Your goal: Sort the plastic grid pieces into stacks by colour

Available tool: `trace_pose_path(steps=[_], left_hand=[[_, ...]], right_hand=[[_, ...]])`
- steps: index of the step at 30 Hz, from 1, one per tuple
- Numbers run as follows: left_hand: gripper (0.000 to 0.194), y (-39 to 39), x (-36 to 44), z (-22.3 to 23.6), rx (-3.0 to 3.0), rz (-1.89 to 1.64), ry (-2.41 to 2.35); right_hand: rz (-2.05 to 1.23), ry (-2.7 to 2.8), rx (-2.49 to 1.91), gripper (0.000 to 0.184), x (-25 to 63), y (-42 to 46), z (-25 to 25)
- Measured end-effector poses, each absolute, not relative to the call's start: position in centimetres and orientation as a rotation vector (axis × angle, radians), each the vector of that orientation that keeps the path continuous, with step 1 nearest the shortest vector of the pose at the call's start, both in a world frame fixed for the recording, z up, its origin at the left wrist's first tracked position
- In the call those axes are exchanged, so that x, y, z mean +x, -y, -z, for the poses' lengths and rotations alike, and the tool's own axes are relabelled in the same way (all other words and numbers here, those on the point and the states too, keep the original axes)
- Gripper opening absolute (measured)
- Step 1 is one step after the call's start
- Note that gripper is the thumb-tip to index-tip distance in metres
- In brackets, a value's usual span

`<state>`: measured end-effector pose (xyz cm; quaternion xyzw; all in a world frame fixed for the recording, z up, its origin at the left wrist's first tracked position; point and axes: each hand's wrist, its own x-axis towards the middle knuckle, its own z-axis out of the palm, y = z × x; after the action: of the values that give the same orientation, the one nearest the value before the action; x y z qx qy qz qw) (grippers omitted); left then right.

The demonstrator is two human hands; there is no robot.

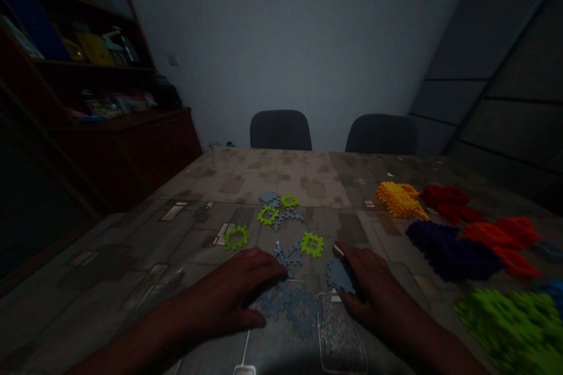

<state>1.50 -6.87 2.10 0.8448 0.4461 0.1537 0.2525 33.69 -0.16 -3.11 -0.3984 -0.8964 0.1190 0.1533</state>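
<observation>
My left hand (248,287) lies low over the table with its fingers stretched out and its thumb apart. Its fingertips reach the edge of small grey notched building tiles (294,255). Between the fingers and thumb of my right hand (363,284) is a grey notched building tile (339,275), partly hidden by the hand. More grey tiles (301,307) lie flat between my hands, dim and hard to separate. A green window-shaped tile (312,244) sits just beyond them, and a green frame tile (236,238) lies past my left hand.
Farther back are another green frame tile (268,215) and a grey tile (269,198). To the right stand piles of yellow (399,199), dark purple (453,249), orange (505,237), red (446,196) and green tiles (514,325). Two chairs (280,130) face the patterned table (290,173).
</observation>
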Motion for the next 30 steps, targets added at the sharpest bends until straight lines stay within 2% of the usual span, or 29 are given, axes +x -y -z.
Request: trace_pose_path(steps=[12,17,21,25,30], left_hand=[[0.086,7.8,4.2,-2.0,2.264,-0.136,-1.664],[0.085,8.4,4.6,-0.7,2.254,-0.215,-1.665],[0.089,8.4,4.3,-0.4,2.232,-0.264,-1.639],[0.094,8.3,4.1,-0.4,2.196,-0.316,-1.63],[0.099,8.3,3.8,0.0,2.177,-0.333,-1.615]], right_hand=[[-0.261,2.522,-1.135,0.065,36.0,-1.2,2.1],[-0.242,2.47,-0.952,0.047,34.4,0.5,1.6],[-0.421,2.591,-0.758,0.041,32.0,2.2,1.9],[-0.601,2.767,-0.617,0.05,29.9,2.9,2.4],[-0.555,2.787,-0.599,0.053,29.3,2.9,2.8]])
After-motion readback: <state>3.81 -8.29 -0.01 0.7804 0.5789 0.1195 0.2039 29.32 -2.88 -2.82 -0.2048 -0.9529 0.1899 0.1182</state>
